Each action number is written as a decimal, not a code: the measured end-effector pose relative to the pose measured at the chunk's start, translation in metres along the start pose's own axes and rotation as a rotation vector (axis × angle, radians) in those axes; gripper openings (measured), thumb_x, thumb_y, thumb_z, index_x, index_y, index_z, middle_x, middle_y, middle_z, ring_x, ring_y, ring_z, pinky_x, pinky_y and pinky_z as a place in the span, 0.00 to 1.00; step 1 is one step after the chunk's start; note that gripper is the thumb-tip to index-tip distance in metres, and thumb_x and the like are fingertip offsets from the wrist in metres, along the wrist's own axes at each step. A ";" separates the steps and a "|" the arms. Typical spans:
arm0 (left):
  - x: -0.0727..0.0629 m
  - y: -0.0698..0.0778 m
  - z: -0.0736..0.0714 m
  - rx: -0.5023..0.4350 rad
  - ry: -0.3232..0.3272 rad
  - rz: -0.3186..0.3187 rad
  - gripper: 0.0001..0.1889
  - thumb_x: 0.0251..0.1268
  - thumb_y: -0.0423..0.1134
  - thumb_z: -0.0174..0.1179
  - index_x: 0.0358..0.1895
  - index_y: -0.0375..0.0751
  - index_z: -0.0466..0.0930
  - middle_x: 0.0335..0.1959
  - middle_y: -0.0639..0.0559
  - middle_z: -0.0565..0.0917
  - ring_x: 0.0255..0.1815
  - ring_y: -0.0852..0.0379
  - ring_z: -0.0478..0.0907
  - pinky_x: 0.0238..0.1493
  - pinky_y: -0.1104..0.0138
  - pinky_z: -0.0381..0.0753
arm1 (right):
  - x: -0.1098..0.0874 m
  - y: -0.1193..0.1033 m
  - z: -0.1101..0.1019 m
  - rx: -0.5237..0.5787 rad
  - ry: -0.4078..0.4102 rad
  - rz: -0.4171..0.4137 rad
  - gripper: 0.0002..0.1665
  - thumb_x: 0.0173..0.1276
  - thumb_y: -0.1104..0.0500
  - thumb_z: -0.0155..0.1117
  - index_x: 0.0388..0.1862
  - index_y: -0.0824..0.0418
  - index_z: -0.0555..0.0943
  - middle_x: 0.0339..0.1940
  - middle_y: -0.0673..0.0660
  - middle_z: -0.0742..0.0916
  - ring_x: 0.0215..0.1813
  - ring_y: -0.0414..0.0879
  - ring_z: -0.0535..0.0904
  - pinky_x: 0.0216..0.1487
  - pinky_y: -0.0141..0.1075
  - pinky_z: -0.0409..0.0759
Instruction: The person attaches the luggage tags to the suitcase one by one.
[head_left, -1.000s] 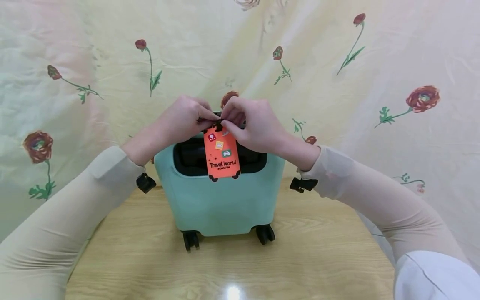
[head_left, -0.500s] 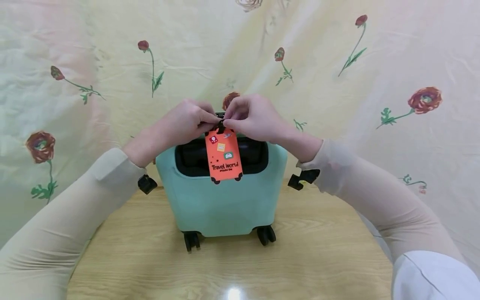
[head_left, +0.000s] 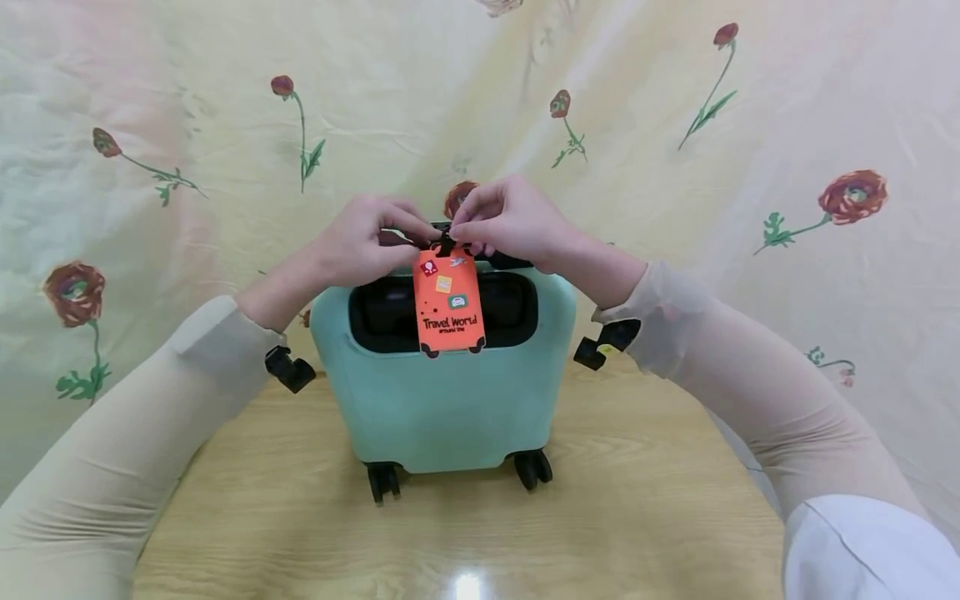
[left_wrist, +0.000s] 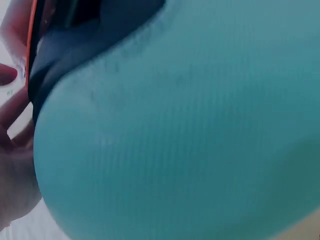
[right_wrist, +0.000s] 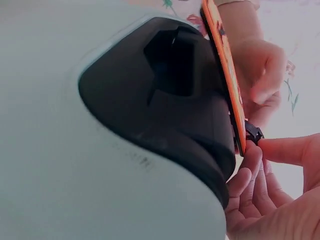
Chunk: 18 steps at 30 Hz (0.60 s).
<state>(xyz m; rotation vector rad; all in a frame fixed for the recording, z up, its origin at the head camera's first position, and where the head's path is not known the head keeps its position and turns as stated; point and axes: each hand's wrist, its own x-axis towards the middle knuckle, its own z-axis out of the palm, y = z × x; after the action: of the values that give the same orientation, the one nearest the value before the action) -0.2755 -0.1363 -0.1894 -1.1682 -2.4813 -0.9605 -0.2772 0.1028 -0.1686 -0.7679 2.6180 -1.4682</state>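
An orange luggage tag (head_left: 450, 304) printed "Travel World" hangs upright before the black recess of a mint-green suitcase (head_left: 450, 408). My right hand (head_left: 517, 225) pinches the black strap (head_left: 447, 237) at the tag's top between thumb and index finger; the right wrist view shows this pinch at the small black strap end (right_wrist: 254, 131), other fingers curled below. My left hand (head_left: 363, 242) holds the tag's upper left corner, thumb at the corner and index finger reaching to the strap. Part of the strap is hidden behind the fingers.
The suitcase stands on black wheels (head_left: 532, 468) on a wooden table (head_left: 465, 533). A flower-printed cloth (head_left: 630, 100) hangs close behind it. Black wrist mounts (head_left: 290, 369) sit under both cuffs.
My left thumb has moved from the strap down to the tag's upper left corner, and those fingers have spread apart. My right hand has risen slightly with the strap; the tag has moved up a little.
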 end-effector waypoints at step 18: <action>-0.002 -0.003 0.013 0.035 0.203 -0.086 0.09 0.68 0.39 0.73 0.47 0.40 0.95 0.43 0.41 0.93 0.42 0.50 0.86 0.36 0.75 0.78 | -0.006 0.014 0.015 -0.476 0.207 -0.655 0.03 0.70 0.66 0.70 0.40 0.65 0.89 0.45 0.60 0.89 0.38 0.46 0.88 0.45 0.38 0.89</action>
<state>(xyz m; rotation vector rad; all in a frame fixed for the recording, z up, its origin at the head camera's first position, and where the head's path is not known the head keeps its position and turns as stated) -0.2757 -0.1305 -0.2018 -0.9106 -2.3925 -1.0000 -0.2732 0.0996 -0.1896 -1.7388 3.0910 -1.0351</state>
